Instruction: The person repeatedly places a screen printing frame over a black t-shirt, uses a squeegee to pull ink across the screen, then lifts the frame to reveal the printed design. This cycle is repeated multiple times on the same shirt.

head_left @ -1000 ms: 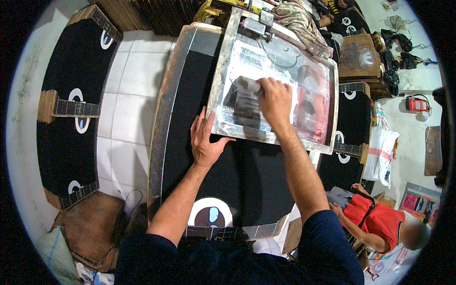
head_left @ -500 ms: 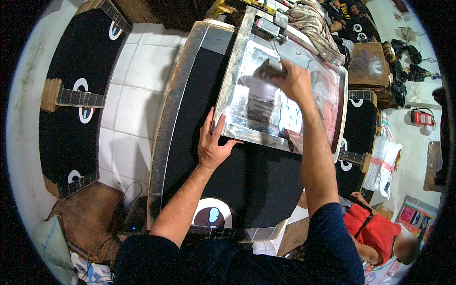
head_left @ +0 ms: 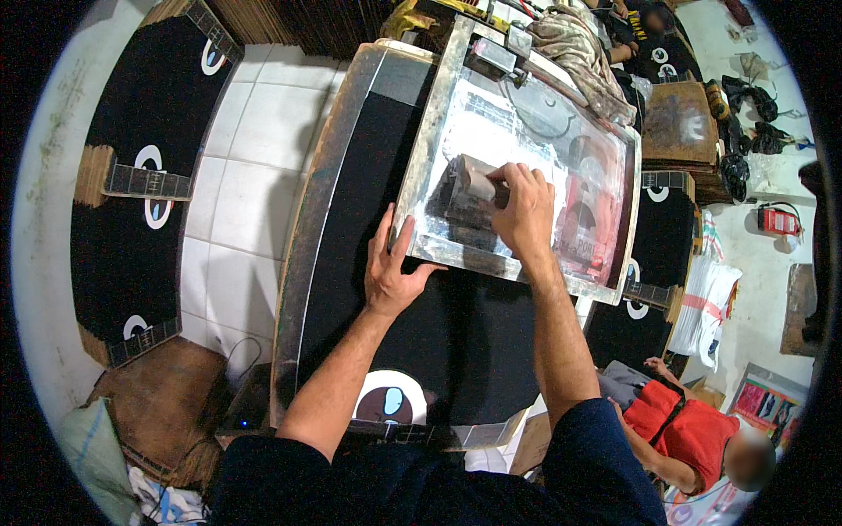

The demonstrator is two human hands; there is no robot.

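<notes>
A metal-framed printing screen (head_left: pixel 631 202), smeared white, grey and pink, lies over a long board covered in black cloth (head_left: pixel 474 342) with a printed cartoon eye (head_left: pixel 383 401) near its lower edge. My left hand (head_left: pixel 390 276) rests against the frame’s lower left corner, fingers spread and thumb along the lower edge. My right hand (head_left: pixel 526 215) is closed on a dark squeegee (head_left: pixel 469 186) at the middle of the screen. A clamp (head_left: pixel 491 57) sits on the frame’s upper side.
Boards with eye prints stand left (head_left: pixel 123 245) and right (head_left: pixel 653 223). A co-worker in red (head_left: pixel 680 421) sits lower right; another (head_left: pixel 636 31) is at the top. Also visible: crumpled cloth (head_left: pixel 566 48), stacked panels (head_left: pixel 675 123), a red box (head_left: pixel 776 219), white stacked sheets (head_left: pixel 702 307).
My right hand went up the screen with the squeegee, then came back down to its middle. My left hand stays at the frame’s corner; the view shifted slightly between the earlier frames.
</notes>
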